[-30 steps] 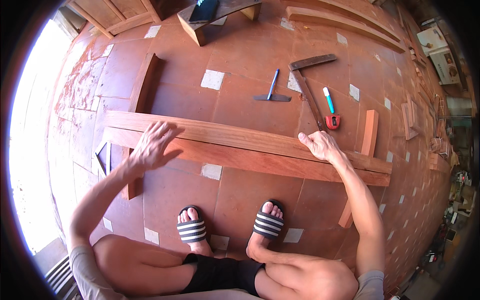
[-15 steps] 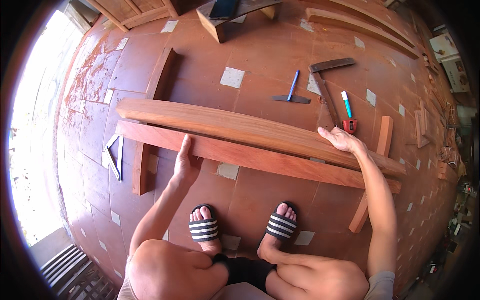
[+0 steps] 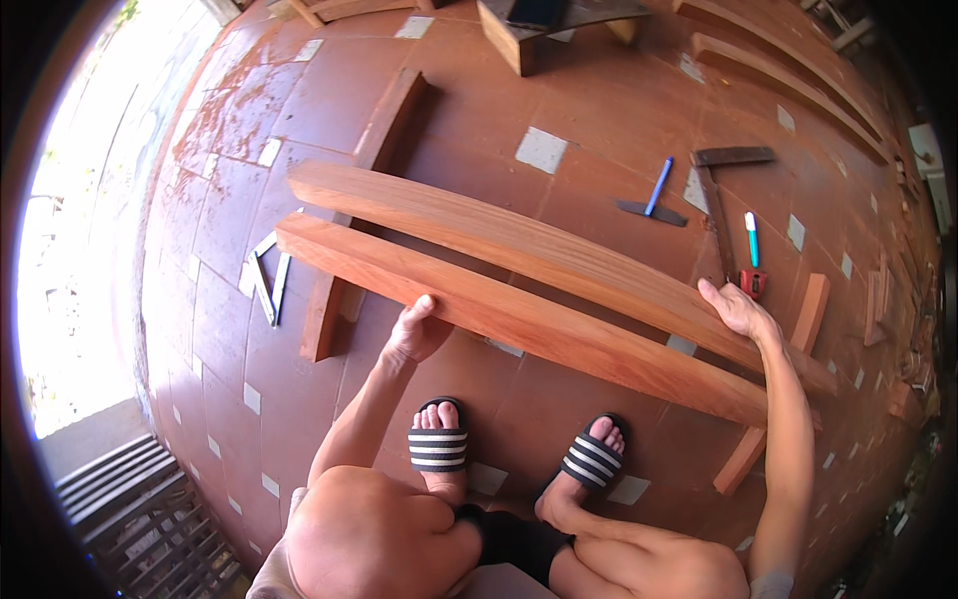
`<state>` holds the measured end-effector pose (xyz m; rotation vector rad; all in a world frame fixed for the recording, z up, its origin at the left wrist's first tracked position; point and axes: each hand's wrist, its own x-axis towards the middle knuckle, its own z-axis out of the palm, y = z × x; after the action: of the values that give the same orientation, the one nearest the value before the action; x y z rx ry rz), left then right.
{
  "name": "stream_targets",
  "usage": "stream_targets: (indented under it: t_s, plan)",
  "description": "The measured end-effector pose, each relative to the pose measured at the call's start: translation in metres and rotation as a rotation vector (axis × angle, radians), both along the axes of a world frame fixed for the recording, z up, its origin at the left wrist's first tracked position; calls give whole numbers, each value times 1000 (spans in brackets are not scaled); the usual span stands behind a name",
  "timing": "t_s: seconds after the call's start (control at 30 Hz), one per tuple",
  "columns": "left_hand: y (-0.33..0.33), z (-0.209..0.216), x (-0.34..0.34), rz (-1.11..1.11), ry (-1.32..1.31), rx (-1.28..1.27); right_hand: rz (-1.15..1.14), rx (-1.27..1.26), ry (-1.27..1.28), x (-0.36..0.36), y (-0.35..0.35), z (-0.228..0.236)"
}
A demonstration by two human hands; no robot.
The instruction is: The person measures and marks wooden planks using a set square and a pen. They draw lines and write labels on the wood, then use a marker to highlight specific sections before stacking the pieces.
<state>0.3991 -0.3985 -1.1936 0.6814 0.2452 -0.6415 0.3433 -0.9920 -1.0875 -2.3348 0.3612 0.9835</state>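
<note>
Two long reddish-brown wooden beams lie side by side in front of me, slanting down to the right. My left hand [image 3: 419,329] grips the near beam [image 3: 539,324] from its near edge, thumb on top and fingers hidden beneath. The far beam [image 3: 519,235] has my right hand [image 3: 740,311] closed over it toward its right end, my forearm crossing above the near beam. Under the beams run a left wooden crosspiece [image 3: 392,120] and a right crosspiece [image 3: 810,311]. A gap separates the beams, widest in the middle.
Beyond my right hand lie a red tape measure [image 3: 752,284], a teal marker [image 3: 751,240], a wooden square [image 3: 716,205] and a blue pen [image 3: 660,187] on a dark flat blade. A metal triangle frame [image 3: 269,280] lies left. More beams [image 3: 788,95] and a low bench [image 3: 559,25] stand farther off.
The near beam has turned and its left part has come up, widening the gap to the far beam. Both hands keep their places on the wood. The whole view has shifted.
</note>
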Motion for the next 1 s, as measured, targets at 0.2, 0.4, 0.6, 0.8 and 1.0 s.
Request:
stream_targets:
  t_s: [0.2, 0.4, 0.6, 0.8, 1.0]
  plan:
    - [-16, 25, 8, 35, 53, 46, -7, -47, -49, -7, 6, 2]
    - [-32, 48, 22, 49, 156, 307, 18, -169, -100, -25, 12, -1]
    - [-37, 77, 28, -41, 175, 444, -18, -170, -345, -38, 36, 3]
    - [64, 80, 68, -575, 71, 1149, -48, -21, -759, -69, 18, 33]
    - [193, 126, 206, -625, -2094, 1764, -87, -646, -297, -183, -120, 116]
